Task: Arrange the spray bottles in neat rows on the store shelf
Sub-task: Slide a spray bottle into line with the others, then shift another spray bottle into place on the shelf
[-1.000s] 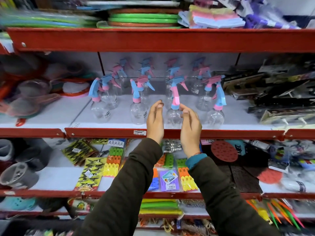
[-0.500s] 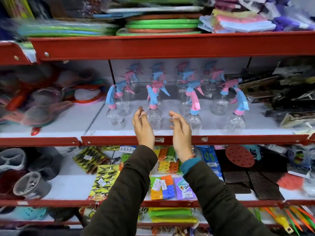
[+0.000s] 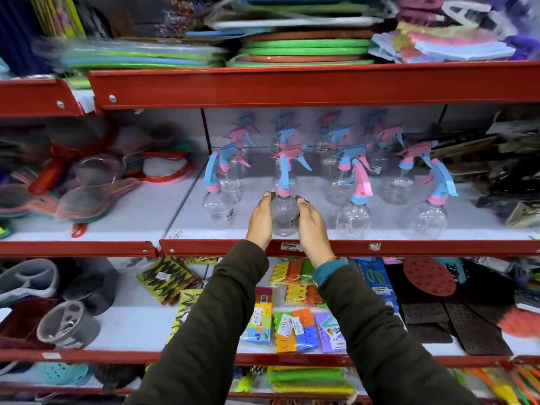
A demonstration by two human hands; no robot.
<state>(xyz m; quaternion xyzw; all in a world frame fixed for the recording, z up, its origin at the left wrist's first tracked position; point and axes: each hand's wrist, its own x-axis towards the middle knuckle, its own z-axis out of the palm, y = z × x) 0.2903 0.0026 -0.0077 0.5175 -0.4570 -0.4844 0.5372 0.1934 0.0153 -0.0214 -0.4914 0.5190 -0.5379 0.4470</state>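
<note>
Several clear spray bottles with pink and blue trigger heads stand in rows on the white middle shelf (image 3: 409, 247). The front row holds one bottle at the left (image 3: 217, 211), a second bottle (image 3: 284, 217), a third (image 3: 353, 219) and a fourth (image 3: 428, 217). My left hand (image 3: 261, 222) and my right hand (image 3: 311, 226) press flat against the two sides of the second bottle, fingers straight and pointing up. Its pink collar shows between my fingertips. Further rows behind are blurred.
Strainers and sieves (image 3: 87, 185) lie on the shelf section to the left. Dark packaged goods (image 3: 496, 176) crowd the right end. A red shelf lip (image 3: 292, 86) hangs overhead. Clip packs (image 3: 295, 325) and grey holders (image 3: 67, 325) fill the lower shelf.
Both hands moved left from beside the third front bottle and now close on the sides of the second one. The view shifted, so the shelf sits further right in frame.
</note>
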